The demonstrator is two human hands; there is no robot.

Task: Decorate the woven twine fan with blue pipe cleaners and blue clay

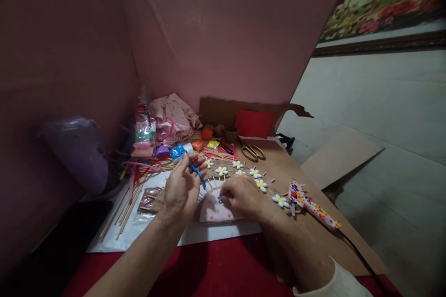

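Note:
My left hand [186, 188] is palm up, with a soft blue strip, apparently modelling clay [197, 172], held at the thumb and hanging across the fingers. Its fingers are half curled. My right hand [242, 195] pinches at the pink half-round piece [212, 211], where a small blue bit of clay [219, 198] shows at the fingertips. Coral dots mark that pink piece. Around it fans an arch of sticks woven with brown twine [232, 168], bearing several white flowers [261, 185] with yellow centres. My right hand and forearm hide part of the arch.
Behind my left hand lie a blue clay packet [177, 151], loose sticks [128, 209] and pink cloth [174, 116]. Gold-handled scissors [253, 151] rest near a red card [254, 123]. At right is a flower-patterned glue gun [313, 206] with a black cord.

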